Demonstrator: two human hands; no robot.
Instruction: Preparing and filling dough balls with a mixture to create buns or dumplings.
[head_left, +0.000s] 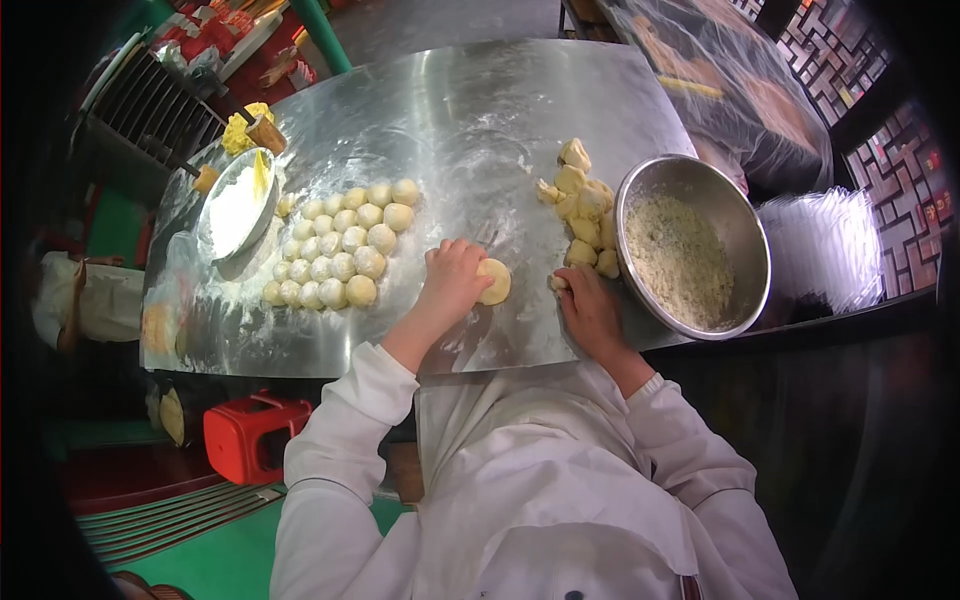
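My left hand (454, 277) lies on the metal table at the left edge of a flattened dough disc (495, 282), its thumb on the disc. Whether it grips the disc I cannot tell. To the right, my right hand (591, 309) pinches a small dough piece (559, 283) between its fingertips, just below a cluster of dough lumps (586, 196). A steel bowl (759, 259) of pale crumbly filling (679, 262) stands right of that hand. Rows of floured dough balls (330, 244) sit left of my left hand.
A bowl of white flour (238, 206) stands at the table's left, beside a yellow mass (247, 129) and wooden-handled tools (266, 135). A red plastic stool (251, 442) is below the table's left edge. Another person (90, 300) stands at the far left.
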